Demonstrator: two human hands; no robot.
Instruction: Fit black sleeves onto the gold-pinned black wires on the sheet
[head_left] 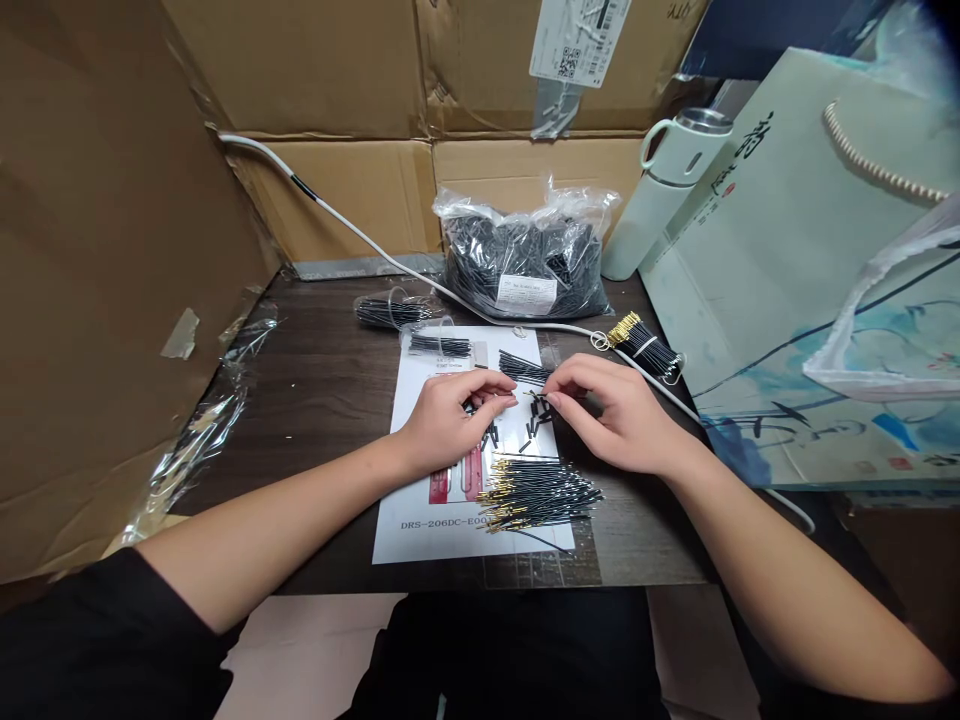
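My left hand (463, 412) is closed in a pinch over the printed sheet (405, 500); whatever lies between its fingertips is too small to make out. Facing it, my right hand (611, 415) pinches a thin gold-tipped wire (531, 393), its tip pointing toward the left fingers. Short black sleeves (534, 425) lie scattered on the paper below and between both hands, partly covered by the left one. Nearer me is a loose pile of black wires with gold ends (536, 493). Just beyond the fingertips rests another bunch of black wires (521, 367).
A clear bag of black parts (525, 260) stands at the back, beside a pale green bottle (664, 200). Tied wire bundles (645, 345) lie right and more wires (394, 312) left. A white cable (360, 235) crosses the table. Cardboard (97, 250) and a paper bag (765, 250) flank it.
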